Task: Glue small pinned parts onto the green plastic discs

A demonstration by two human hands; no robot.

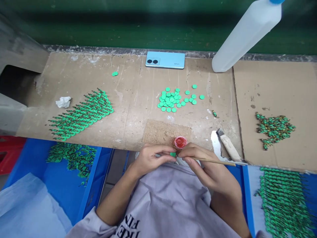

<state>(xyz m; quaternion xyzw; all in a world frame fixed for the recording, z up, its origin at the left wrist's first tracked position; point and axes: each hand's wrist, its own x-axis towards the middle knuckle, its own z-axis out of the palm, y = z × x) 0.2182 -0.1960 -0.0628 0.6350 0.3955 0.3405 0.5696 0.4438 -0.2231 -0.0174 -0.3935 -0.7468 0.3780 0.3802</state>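
Note:
My left hand [152,158] pinches a small green button [172,154] between thumb and fingers, just in front of the table edge. In my right hand [208,167] is a thin wooden stick [220,162], its near end at the button; whether the tip touches it I cannot tell. Right behind the fingers stands a small round pot of red paste [180,142], on the corner of a speckled brown board [160,130]. Farther back lies a loose heap of green buttons [170,99], several of them scattered to its right.
Left on the cardboard-covered table [133,99] are rows of green pieces with dark stems [84,114] and crumpled tissue [63,102]. A phone [165,60] and white bottle [247,34] stand behind. Right are a blade tool [229,145] and green-gold pieces [274,129]. Blue bins [90,185] flank me.

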